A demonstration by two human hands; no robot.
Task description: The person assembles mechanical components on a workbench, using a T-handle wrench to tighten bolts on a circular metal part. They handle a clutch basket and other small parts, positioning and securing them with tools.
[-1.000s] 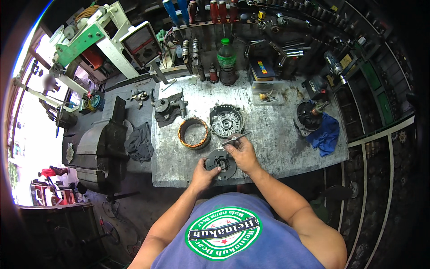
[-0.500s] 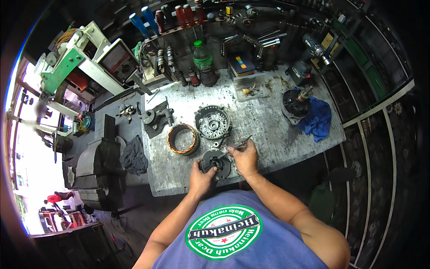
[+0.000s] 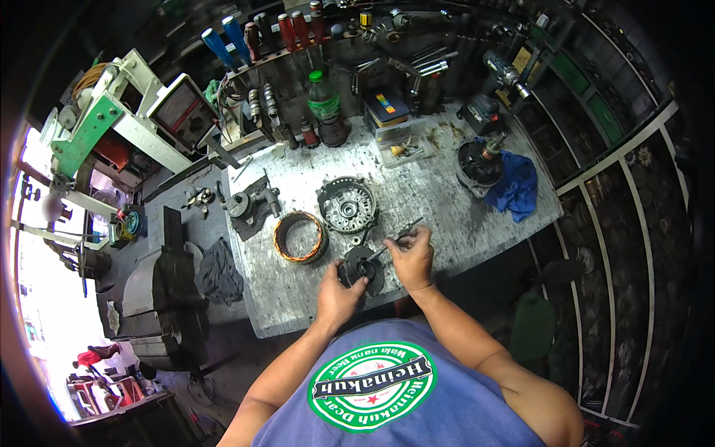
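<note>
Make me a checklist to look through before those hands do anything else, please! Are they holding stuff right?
1. Left hand steadying the dark round part: ok, thumb on top.
2. Right hand holding the thin metal piece: ok, gripped in the fingers.
3. Metal piece's tip touching the round part: cannot tell, too small to see.
4. Orange-edged ring out of the hands' way: ok, on the bench, apart from both.
5. Gloves on: not ok, if wanted; both hands are bare.
</note>
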